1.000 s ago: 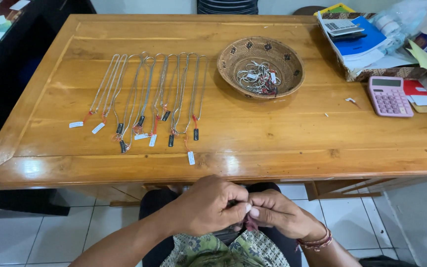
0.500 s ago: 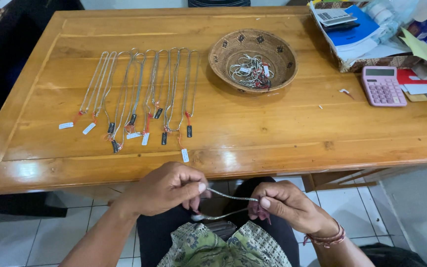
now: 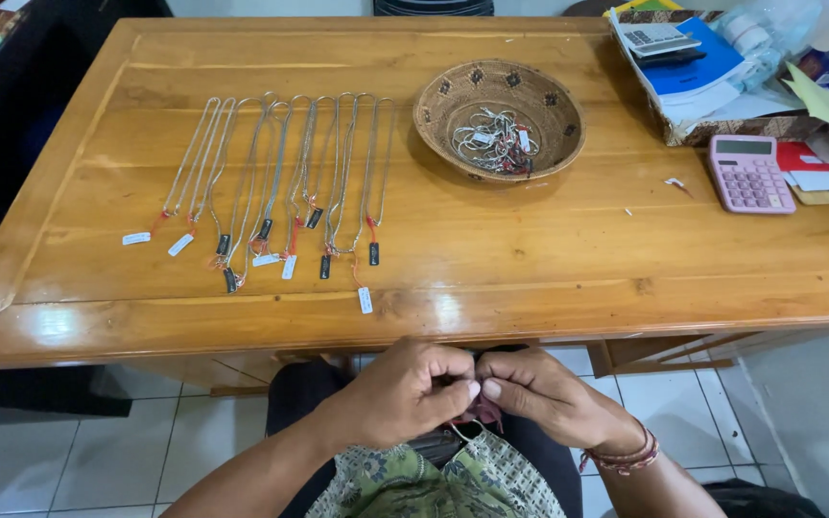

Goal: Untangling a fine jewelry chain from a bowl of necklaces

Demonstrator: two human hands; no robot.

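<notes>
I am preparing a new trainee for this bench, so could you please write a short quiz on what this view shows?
1. True or false: the left hand and right hand meet below the wooden table's near edge.
2. Where does the tangled heap of chains lie? A) on the pink calculator B) in the woven basket C) on the floor
3. How are the necklaces on the table arranged?

Key:
1. True; they pinch something small together, too hidden to name.
2. B
3. Laid out side by side in a row, tagged ends toward the person.
</notes>
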